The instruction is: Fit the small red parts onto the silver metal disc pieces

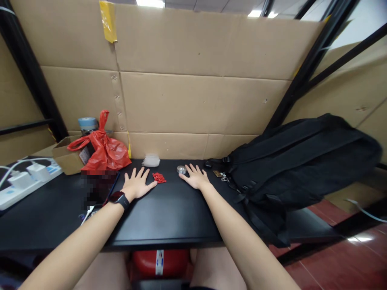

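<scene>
1. A black backpack (302,161) lies along the right side of the desk (163,223), its straps trailing over the surface.
2. Small keys (224,177) rest just beside it.
3. On the left, a knotted red plastic bag (105,151) sits against a small open cardboard box (68,157), with a blue-topped container (88,123) behind.
4. A white power strip (9,197) at the far left holds white plugs (19,179).
5. A cardboard panel (181,100) backs the desk, yellow tape (108,22) near its top.
6. Reddish floor tiles (363,249) show at lower right.
</scene>
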Demonstrator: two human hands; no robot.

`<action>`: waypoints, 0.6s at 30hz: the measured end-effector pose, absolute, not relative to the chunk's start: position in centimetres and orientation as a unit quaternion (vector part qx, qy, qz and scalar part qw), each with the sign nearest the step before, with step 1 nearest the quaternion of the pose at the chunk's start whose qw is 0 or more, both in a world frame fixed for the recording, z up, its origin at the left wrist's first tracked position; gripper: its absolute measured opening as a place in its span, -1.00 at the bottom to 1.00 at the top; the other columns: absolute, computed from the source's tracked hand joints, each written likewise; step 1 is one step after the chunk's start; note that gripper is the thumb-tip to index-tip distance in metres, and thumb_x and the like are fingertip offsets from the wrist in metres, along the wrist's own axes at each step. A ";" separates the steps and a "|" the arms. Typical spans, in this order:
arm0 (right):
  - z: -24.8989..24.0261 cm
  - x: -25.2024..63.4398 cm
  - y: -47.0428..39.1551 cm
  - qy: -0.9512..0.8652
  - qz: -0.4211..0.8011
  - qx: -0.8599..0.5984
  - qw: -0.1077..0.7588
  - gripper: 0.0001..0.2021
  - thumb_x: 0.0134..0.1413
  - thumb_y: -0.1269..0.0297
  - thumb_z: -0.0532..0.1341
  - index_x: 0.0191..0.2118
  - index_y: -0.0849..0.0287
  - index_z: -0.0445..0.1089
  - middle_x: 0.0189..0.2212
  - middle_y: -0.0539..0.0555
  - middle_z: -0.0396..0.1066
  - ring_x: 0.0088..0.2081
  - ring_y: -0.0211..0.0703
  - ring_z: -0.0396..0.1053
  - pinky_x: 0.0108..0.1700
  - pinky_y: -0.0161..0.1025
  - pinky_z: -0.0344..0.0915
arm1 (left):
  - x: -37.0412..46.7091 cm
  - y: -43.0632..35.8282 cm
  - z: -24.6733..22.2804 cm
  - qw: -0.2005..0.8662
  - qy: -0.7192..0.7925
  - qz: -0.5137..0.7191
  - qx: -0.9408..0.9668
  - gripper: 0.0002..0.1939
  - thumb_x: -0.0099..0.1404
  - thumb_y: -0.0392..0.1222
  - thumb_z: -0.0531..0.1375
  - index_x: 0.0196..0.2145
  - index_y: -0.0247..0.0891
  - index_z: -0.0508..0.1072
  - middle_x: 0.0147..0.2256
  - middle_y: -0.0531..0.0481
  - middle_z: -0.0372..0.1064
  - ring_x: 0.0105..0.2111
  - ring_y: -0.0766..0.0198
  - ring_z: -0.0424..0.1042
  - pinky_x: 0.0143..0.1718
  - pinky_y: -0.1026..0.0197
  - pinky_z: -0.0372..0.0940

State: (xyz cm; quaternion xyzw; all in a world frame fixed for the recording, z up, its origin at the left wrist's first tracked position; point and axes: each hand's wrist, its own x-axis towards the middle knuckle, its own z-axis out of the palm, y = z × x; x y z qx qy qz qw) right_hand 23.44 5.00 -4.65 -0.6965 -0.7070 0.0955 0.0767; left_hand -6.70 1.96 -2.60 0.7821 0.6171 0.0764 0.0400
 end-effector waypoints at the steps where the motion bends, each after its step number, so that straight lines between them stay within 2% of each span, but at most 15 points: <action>1: -4.6 23.4 4.9 -0.706 0.094 -0.697 0.076 -0.10 0.13 -0.45 -0.18 0.45 -0.03 -0.17 0.47 0.10 -0.30 0.45 0.23 -0.37 0.36 0.27 -0.34 | -6.7 1.9 -2.6 0.038 0.617 0.080 0.782 -0.07 0.23 0.52 -0.12 0.38 -0.07 0.08 0.42 -0.15 -0.18 0.39 -0.40 -0.26 0.24 -0.53 -0.25; 7: -4.4 23.4 4.6 -0.708 0.093 -0.696 0.082 -0.12 0.15 -0.41 -0.14 0.44 0.02 -0.10 0.46 0.14 -0.25 0.45 0.21 -0.35 0.36 0.25 -0.31 | -6.8 1.6 -2.5 0.038 0.615 0.091 0.782 -0.08 0.25 0.48 -0.10 0.37 -0.12 0.10 0.41 -0.19 -0.11 0.38 -0.35 -0.18 0.26 -0.44 -0.19; 9: -4.5 23.3 4.4 -0.705 0.077 -0.697 0.107 -0.13 0.15 -0.38 -0.08 0.42 0.10 -0.03 0.44 0.21 -0.17 0.44 0.22 -0.29 0.34 0.24 -0.27 | -6.8 1.5 -2.3 0.022 0.602 0.122 0.789 -0.10 0.26 0.42 -0.02 0.37 -0.19 0.10 0.37 -0.26 0.00 0.35 -0.29 -0.06 0.27 -0.33 -0.08; 12: -4.4 22.9 4.3 -0.723 0.030 -0.667 0.175 -0.23 0.17 -0.24 0.06 0.37 0.13 0.06 0.39 0.26 -0.02 0.39 0.22 -0.13 0.28 0.22 -0.13 | -6.6 1.2 -1.7 -0.016 0.535 0.187 0.824 -0.16 0.22 0.24 0.16 0.32 -0.26 0.15 0.27 -0.31 0.17 0.27 -0.17 0.13 0.25 -0.12 0.05; 14: -4.2 22.4 4.4 -0.744 0.017 -0.632 0.219 -0.33 0.18 -0.11 0.11 0.33 0.08 0.12 0.34 0.25 0.12 0.33 0.19 0.01 0.22 0.16 -0.04 | -6.1 1.0 -1.3 -0.028 0.463 0.217 0.859 -0.29 0.21 0.10 0.21 0.26 -0.20 0.24 0.22 -0.24 0.23 0.22 -0.09 0.19 0.23 -0.05 0.09; 18: -3.8 21.5 5.1 -0.750 0.040 -0.610 0.254 -0.49 0.20 0.04 0.13 0.24 0.04 0.21 0.15 0.21 0.38 0.17 0.15 0.24 0.11 0.09 0.05 | -4.4 0.5 -0.9 -0.053 0.383 0.223 0.895 -0.69 0.30 -0.08 0.17 -0.01 -0.10 0.45 0.15 -0.14 0.29 0.19 -0.01 0.21 0.15 -0.05 0.11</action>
